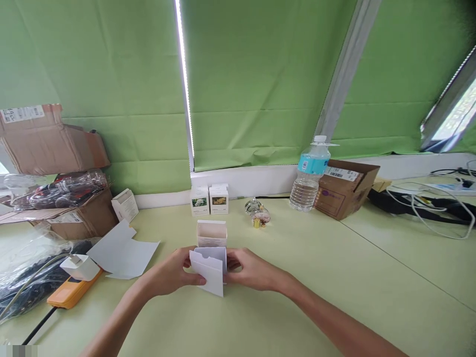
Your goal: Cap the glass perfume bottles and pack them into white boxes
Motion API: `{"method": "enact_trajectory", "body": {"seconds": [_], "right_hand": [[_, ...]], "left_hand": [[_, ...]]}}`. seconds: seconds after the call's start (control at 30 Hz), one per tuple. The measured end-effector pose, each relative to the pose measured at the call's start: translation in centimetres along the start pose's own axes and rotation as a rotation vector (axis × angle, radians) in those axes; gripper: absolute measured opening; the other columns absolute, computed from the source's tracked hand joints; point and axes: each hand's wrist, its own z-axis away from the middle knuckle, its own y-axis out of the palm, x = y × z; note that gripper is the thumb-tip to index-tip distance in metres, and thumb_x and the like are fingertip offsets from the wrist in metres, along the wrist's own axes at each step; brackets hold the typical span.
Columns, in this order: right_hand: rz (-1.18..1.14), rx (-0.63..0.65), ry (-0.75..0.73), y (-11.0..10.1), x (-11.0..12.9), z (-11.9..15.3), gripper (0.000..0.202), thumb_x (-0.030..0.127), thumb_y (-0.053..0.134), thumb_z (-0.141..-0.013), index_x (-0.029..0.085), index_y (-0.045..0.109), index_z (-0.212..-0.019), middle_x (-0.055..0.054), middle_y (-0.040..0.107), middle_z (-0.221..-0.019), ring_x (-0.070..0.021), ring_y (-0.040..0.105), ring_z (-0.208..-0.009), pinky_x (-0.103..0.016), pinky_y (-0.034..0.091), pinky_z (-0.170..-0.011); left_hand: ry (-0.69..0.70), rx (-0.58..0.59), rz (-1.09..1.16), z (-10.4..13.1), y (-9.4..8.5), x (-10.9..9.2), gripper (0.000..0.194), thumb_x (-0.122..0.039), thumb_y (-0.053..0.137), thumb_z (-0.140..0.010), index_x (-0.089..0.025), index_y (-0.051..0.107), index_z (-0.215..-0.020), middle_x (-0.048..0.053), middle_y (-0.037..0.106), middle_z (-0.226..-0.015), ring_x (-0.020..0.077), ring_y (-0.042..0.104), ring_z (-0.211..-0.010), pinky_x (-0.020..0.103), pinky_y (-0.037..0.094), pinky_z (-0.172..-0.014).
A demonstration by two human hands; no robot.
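So we've got both hands, left (189, 272) and right (243, 267), fingers pinching one white folded card (211, 277), two picture boxes (209, 201) behind.

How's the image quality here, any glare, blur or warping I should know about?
Head view: glare in the slit beside the green blind and at the far-right window; a slanting post that suggests wide-angle distortion; a dark top-right corner; a pixelated bottom-left patch; soft shadows on the table; the folded white card clear enough, small print unreadable.
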Motion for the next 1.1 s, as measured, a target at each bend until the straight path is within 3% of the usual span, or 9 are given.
{"method": "enact_trajectory", "body": {"seconds": [0.1,0.23,0.47,0.63,0.83,0.97,1.1], "right_hand": [[0.066,0.105,-0.033,-1.0,0.9,0.4,0.047,0.026,0.071,-0.076,0.021,0.064,-0.122,-0.005,0.071,-0.109,-0.0240,0.065,-0.100,-0.035,0.051,-0.088],[0.162,0.145,-0.031,-1.5,1.5,0.7,0.056,0.032,0.077,-0.071,0.022,0.062,-0.124,-0.005,0.068,-0.115,-0.0238,0.062,-0.104,-0.034,0.048,-0.090],[0.268,-0.014,0.003,0.1,1.2,0.6,0.036,0.039,0.071,-0.079,0.021,0.064,-0.109,-0.001,0.069,-0.091,-0.0158,0.060,-0.074,-0.024,0.044,-0.061],[0.226,-0.082,-0.022,0.7,0.4,0.3,0.039,0.036,0.071,-0.078,0.021,0.058,-0.111,-0.001,0.068,-0.096,-0.0157,0.059,-0.076,-0.023,0.044,-0.062],[0.194,-0.080,0.006,1.0,0.5,0.3,0.035,0.035,0.073,-0.075,0.021,0.060,-0.105,0.000,0.066,-0.090,-0.0151,0.057,-0.073,-0.022,0.042,-0.059],[0.158,-0.083,-0.004,0.8,0.7,0.3,0.033,0.034,0.072,-0.076,0.020,0.063,-0.105,0.001,0.066,-0.087,-0.0147,0.055,-0.071,-0.022,0.041,-0.058],[0.133,-0.071,-0.009,0.4,0.4,0.1,0.037,0.034,0.072,-0.075,0.021,0.065,-0.109,0.001,0.065,-0.086,-0.0148,0.055,-0.071,-0.022,0.042,-0.059]], "left_hand": [[0.018,0.014,0.032,0.1,-0.4,-0.4,0.031,-0.026,0.070,-0.073,-0.024,0.067,-0.104,-0.001,0.075,-0.105,0.0238,0.066,-0.102,0.030,0.049,-0.087],[0.006,-0.041,-0.036,0.2,-0.5,-0.5,0.029,-0.027,0.069,-0.074,-0.025,0.067,-0.103,-0.001,0.074,-0.104,0.0237,0.065,-0.101,0.029,0.049,-0.084],[-0.098,-0.096,-0.151,0.4,0.7,-1.2,0.029,-0.037,0.067,-0.076,-0.021,0.068,-0.100,0.003,0.073,-0.097,0.0236,0.066,-0.089,0.029,0.047,-0.073],[-0.067,-0.065,-0.170,0.4,1.4,-2.0,0.027,-0.037,0.065,-0.077,-0.020,0.069,-0.098,0.000,0.071,-0.086,0.0193,0.062,-0.077,0.027,0.044,-0.066],[-0.038,-0.055,-0.173,0.1,1.8,-1.5,0.027,-0.035,0.066,-0.076,-0.021,0.069,-0.099,-0.001,0.069,-0.078,0.0178,0.058,-0.070,0.026,0.041,-0.060],[-0.010,-0.022,-0.137,0.4,0.7,-1.1,0.040,-0.045,0.070,-0.075,-0.024,0.066,-0.110,0.000,0.071,-0.086,0.0200,0.061,-0.076,0.026,0.043,-0.063],[0.035,-0.158,-0.170,0.9,-1.4,-1.4,0.049,-0.058,0.061,-0.082,-0.027,0.061,-0.120,0.002,0.069,-0.097,0.0172,0.058,-0.073,0.026,0.043,-0.064]]}}
